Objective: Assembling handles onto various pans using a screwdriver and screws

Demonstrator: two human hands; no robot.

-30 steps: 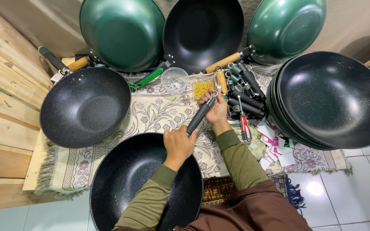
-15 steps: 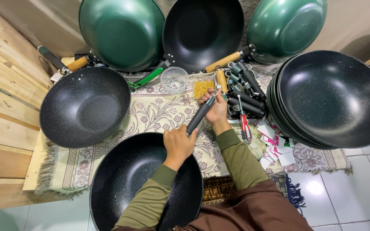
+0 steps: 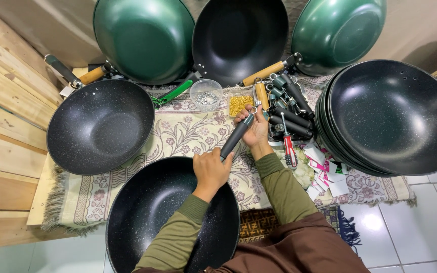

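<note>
A black speckled wok [image 3: 147, 217] lies in front of me on a patterned cloth [image 3: 178, 131]. My left hand [image 3: 211, 169] grips the wok's rim where a black handle [image 3: 236, 135] meets it. My right hand [image 3: 255, 129] holds the far end of that handle, near its metal ring. Both sleeves are olive green.
Another black wok [image 3: 99, 126] sits at the left, a stack of black woks [image 3: 390, 116] at the right. Two green woks [image 3: 145, 38] [image 3: 337, 30] and a black one [image 3: 238, 35] lean at the back. Loose handles [image 3: 287, 108], a red screwdriver [image 3: 289, 146], and tubs of screws [image 3: 206, 96] [image 3: 238, 103] lie nearby.
</note>
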